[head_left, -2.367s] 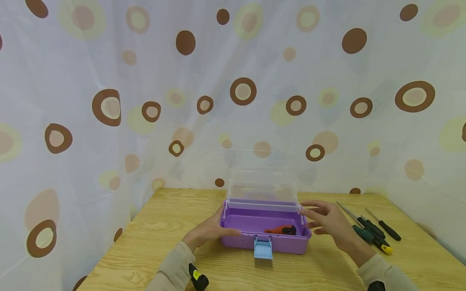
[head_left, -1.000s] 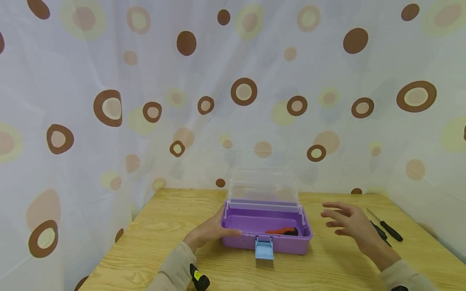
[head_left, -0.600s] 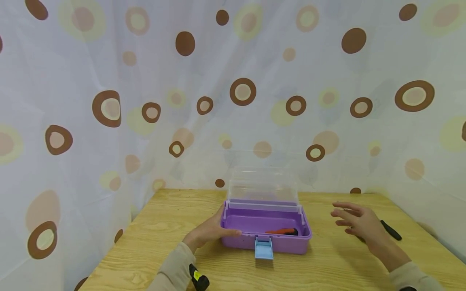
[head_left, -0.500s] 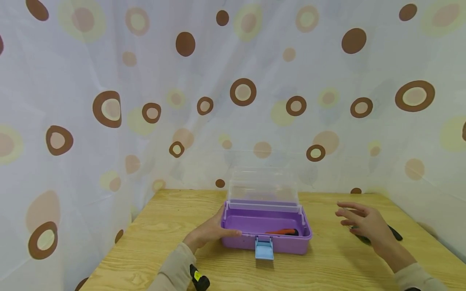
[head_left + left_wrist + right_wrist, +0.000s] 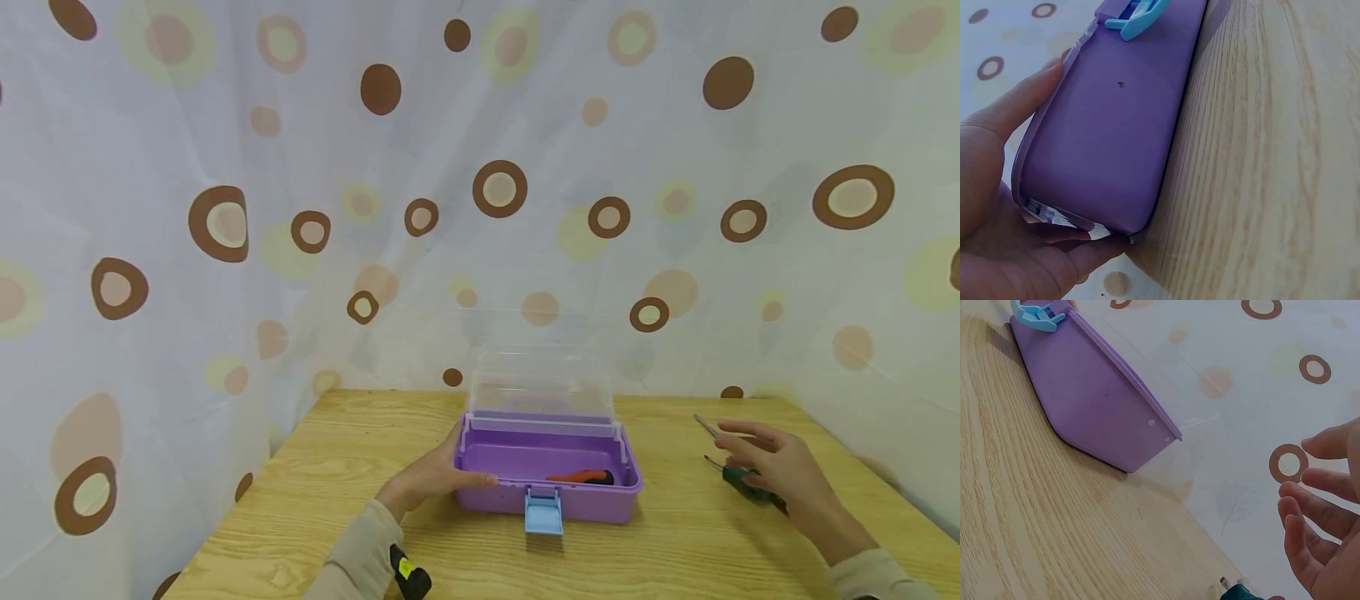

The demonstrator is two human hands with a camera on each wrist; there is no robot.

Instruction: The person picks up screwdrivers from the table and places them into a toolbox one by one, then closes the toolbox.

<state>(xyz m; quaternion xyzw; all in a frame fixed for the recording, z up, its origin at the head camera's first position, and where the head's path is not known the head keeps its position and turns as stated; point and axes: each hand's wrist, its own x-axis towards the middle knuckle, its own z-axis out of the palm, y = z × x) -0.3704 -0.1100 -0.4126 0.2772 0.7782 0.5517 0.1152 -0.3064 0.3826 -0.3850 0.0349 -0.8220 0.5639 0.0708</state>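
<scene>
A purple toolbox [image 5: 506, 497] stands on the table with its clear lid [image 5: 542, 379] raised and its blue latch [image 5: 543, 512] hanging down at the front. Inside lies an orange-and-black screwdriver [image 5: 581, 477]. My left hand [image 5: 427, 481] grips the box's left end; in the left wrist view its thumb lies on the rim and its fingers wrap the end wall. My right hand [image 5: 783, 471] hovers with loosely bent fingers over a green-handled screwdriver [image 5: 738, 482], holding nothing visible. Past its fingertips shows the metal shaft [image 5: 705, 426] of another screwdriver; the handle is hidden behind the hand.
The wooden table [image 5: 337, 458] reaches back to a spotted curtain [image 5: 420, 267] that also hangs along both sides. The raised lid stands close to the curtain. Bare wood lies between the toolbox and the screwdrivers on the right.
My right hand has left the toolbox's right rim and moved right, over the screwdrivers, covering most of them. My left hand stays on the box.
</scene>
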